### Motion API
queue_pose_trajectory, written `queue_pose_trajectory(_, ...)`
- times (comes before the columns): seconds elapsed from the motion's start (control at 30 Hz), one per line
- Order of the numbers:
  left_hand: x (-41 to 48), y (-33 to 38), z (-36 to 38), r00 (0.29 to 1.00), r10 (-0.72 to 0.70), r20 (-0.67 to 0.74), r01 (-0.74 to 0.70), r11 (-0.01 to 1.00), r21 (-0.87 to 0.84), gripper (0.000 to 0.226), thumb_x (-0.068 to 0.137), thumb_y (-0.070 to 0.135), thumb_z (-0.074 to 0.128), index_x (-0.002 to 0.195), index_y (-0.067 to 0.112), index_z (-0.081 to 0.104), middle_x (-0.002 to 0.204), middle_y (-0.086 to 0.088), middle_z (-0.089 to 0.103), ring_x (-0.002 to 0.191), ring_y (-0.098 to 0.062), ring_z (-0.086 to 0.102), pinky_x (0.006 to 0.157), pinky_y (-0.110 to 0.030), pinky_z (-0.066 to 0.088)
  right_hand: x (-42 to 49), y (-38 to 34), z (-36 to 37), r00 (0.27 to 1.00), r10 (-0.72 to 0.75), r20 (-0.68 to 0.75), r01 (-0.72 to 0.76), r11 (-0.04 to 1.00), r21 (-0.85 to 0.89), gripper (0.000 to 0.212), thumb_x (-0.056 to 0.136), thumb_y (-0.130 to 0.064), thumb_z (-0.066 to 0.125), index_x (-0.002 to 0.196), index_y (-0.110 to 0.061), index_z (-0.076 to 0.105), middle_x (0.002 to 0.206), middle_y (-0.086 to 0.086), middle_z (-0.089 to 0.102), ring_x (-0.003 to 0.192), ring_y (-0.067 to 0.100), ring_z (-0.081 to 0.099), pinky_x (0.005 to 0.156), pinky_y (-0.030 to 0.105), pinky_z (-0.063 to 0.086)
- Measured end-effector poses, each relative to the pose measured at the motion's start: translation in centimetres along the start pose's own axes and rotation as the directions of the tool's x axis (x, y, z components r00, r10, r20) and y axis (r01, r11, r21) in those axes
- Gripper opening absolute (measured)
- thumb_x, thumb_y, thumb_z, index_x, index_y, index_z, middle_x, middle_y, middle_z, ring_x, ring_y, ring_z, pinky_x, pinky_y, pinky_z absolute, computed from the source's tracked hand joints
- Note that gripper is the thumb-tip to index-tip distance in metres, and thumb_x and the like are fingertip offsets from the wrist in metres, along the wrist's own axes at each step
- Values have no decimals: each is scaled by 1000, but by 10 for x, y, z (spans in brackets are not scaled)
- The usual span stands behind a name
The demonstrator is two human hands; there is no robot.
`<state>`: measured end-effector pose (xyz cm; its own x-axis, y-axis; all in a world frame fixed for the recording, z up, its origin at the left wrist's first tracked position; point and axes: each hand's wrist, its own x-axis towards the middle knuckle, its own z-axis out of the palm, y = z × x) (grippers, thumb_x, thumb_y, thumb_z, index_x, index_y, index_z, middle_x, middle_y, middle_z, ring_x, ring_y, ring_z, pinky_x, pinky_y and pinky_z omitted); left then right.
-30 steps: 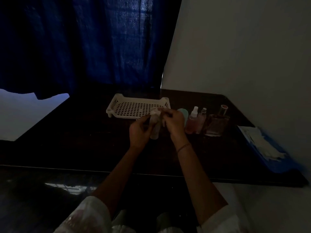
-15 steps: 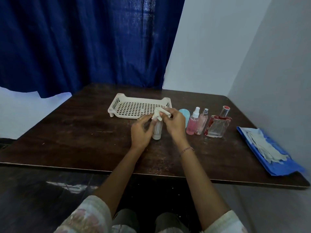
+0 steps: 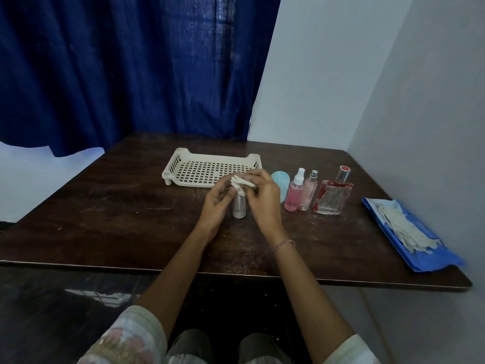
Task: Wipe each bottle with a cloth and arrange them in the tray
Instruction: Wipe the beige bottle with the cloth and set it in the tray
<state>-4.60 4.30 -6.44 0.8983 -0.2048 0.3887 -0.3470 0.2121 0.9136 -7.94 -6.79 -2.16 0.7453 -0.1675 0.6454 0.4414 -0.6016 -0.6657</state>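
The right hand (image 3: 263, 203) pinches the white cloth (image 3: 240, 183) over the small bottle (image 3: 238, 210), and the left hand (image 3: 215, 206) curls round the bottle's body. The tray (image 3: 178, 164) sits just behind the fingers. A row of bottles (image 3: 307, 193) stands to their right, and the table (image 3: 118, 219) stretches left to its edge.

My left hand (image 3: 215, 204) grips the small bottle (image 3: 238, 210) upright between my hands; my right hand (image 3: 265, 202) pinches the white cloth (image 3: 241, 183) on its top, the tray (image 3: 173, 164) just beyond.

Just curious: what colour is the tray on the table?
The tray is cream-white with a grid-holed floor, seen in the head view.
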Motion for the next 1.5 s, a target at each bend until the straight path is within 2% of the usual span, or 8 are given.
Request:
queue_pose_trajectory(0.23, 2, 3, 0, 1000, 7, 5, -7, 999, -33, 42, 92, -6, 46, 130, 12, 51, 131, -6, 57, 117, -7, 56, 94, -22, 47, -30, 7, 8, 990, -107, -90, 96, 988, -124, 29, 80, 8, 64, 107, -2, 68, 108, 4, 61, 102, 11, 57, 94, 19, 46)
queue_pose_trajectory(0.67, 3, 1, -5, 986, -70, -152, 47, 988, -150, 26, 91, 7, 56, 114, 17, 63, 101, 1, 69, 93, -8, 65, 80, -24, 53, -33, 6, 9, 983, -185, -17, 180, 971, -155, 28, 76, 9, 66, 100, -5, 70, 100, 4, 66, 91, 11, 61, 86, 14, 48)
queue_pose_trajectory(0.8, 6, 0, -4, 973, -87, -212, 57, 988, -145, 23, 90, 12, 59, 112, 17, 64, 93, 5, 68, 85, -4, 63, 79, -25, 52, -43, 8, 9, 976, -211, 49, 217, 951, -222, 25, 75, 5, 67, 98, -5, 70, 99, 6, 66, 91, 16, 61, 83, 25, 51)
queue_pose_trajectory(1.0, 3, 0, -6, 979, -91, -183, 64, 987, -149, 32, 85, -3, 61, 109, 18, 65, 101, -3, 68, 96, -16, 65, 83, -33, 54, -19, -1, 10, 974, -225, 15, 225, 965, -137, 21, 77, 8, 64, 96, 0, 69, 99, 9, 63, 97, -4, 44, 91, 3, 36)
queue_pose_trajectory(1.13, 4, 2, -4, 968, -101, -229, 64, 984, -166, 24, 87, 5, 62, 108, 15, 65, 95, -3, 69, 87, -8, 66, 74, -24, 54, -27, 4, 9, 964, -263, 46, 267, 945, -188, 18, 75, 4, 69, 93, -1, 70, 95, 8, 65, 92, 5, 52, 87, 4, 38)
queue_pose_trajectory(1.23, 5, 1, -3, 956, -114, -269, 77, 986, -147, 25, 89, 7, 61, 113, 8, 64, 83, -2, 67, 73, 0, 65, 63, -19, 53, -41, 10, 5, 959, -260, 109, 278, 938, -207, 16, 74, 2, 70, 89, -2, 71, 91, 7, 65, 86, 11, 57, 80, 12, 45)
queue_pose_trajectory(1.37, 6, -2, -3, 955, -141, -260, 112, 986, -121, 25, 89, 14, 62, 114, 12, 64, 87, 0, 68, 80, -2, 66, 73, -32, 56, -47, 14, 2, 941, -255, 222, 305, 924, -231, 13, 74, 3, 69, 86, -1, 72, 87, 7, 64, 80, 18, 60, 73, 26, 50)
queue_pose_trajectory(1.5, 8, -4, -3, 961, -110, -255, 89, 992, -94, 24, 89, 12, 62, 113, 12, 65, 89, -2, 69, 80, -4, 65, 73, -24, 54, -27, 5, -3, 932, -274, 236, 330, 912, -242, 17, 73, 3, 71, 89, -1, 71, 88, 10, 65, 80, 22, 61, 72, 32, 54)
